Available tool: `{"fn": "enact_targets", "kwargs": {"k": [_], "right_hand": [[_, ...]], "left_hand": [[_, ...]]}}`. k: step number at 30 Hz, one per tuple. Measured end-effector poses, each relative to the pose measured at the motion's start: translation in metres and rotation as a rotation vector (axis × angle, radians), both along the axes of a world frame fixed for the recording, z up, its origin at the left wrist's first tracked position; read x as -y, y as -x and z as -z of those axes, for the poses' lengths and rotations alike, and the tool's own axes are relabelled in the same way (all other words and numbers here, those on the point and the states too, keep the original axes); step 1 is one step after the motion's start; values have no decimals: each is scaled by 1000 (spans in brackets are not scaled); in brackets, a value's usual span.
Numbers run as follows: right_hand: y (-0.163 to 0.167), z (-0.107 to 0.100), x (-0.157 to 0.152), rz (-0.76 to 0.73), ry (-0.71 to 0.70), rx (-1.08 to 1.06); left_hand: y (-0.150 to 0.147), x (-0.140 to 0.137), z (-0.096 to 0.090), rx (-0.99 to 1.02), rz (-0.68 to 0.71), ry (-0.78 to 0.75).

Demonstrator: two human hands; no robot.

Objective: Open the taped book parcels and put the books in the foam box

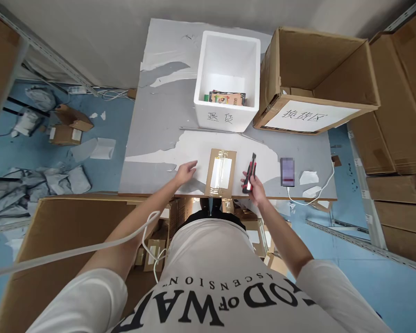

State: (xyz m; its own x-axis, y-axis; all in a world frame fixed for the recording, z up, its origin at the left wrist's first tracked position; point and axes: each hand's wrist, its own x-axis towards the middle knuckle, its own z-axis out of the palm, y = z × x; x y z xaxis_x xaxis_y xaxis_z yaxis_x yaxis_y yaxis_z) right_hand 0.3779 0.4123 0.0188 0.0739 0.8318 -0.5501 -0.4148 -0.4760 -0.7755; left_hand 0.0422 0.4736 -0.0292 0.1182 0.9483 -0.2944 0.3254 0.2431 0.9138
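Note:
A flat cardboard parcel lies near the table's front edge, with shiny tape along it and a white label on top. To its left, my left hand hovers or rests with fingers stretched toward it, apart from it and holding nothing. On the other side, my right hand is closed around a black and red utility knife, whose front end points away from me. Whether its blade is out is too small to tell.
Behind the parcel stand a white foam box holding several packets and a large open carton. A phone on a white cable and paper scraps lie at right. Another big carton stands below left.

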Motion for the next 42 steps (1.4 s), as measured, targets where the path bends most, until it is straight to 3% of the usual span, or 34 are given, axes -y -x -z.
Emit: {"fn": "enact_targets", "kwargs": {"k": [4, 9, 15, 20, 25, 29, 36, 39, 42], "right_hand": [[17, 0, 64, -16, 132, -114], [39, -6, 83, -114, 160, -119], [34, -1, 62, -81, 125, -103], [6, 2, 6, 92, 78, -63], [-11, -12, -81, -72, 37, 109], [-8, -16, -122, -183, -8, 190], [-3, -12, -120, -214, -129, 267], [-10, -14, -102, -147, -192, 332], [-24, -19, -70, -150, -185, 445]], "left_hand": [[-20, -68, -14, 146, 42, 37], [-50, -84, -18, 250, 105, 103], [-50, -77, -25, 351, 93, 58], [-22, -63, -39, 230, -12, -20], [-11, -21, -34, 104, -156, -65], [-16, 10, -21, 67, -203, -32], [-16, 27, -19, 52, -209, -11], [-9, 22, -38, -145, -101, -84], [-9, 4, -66, -389, 86, -257]]}}
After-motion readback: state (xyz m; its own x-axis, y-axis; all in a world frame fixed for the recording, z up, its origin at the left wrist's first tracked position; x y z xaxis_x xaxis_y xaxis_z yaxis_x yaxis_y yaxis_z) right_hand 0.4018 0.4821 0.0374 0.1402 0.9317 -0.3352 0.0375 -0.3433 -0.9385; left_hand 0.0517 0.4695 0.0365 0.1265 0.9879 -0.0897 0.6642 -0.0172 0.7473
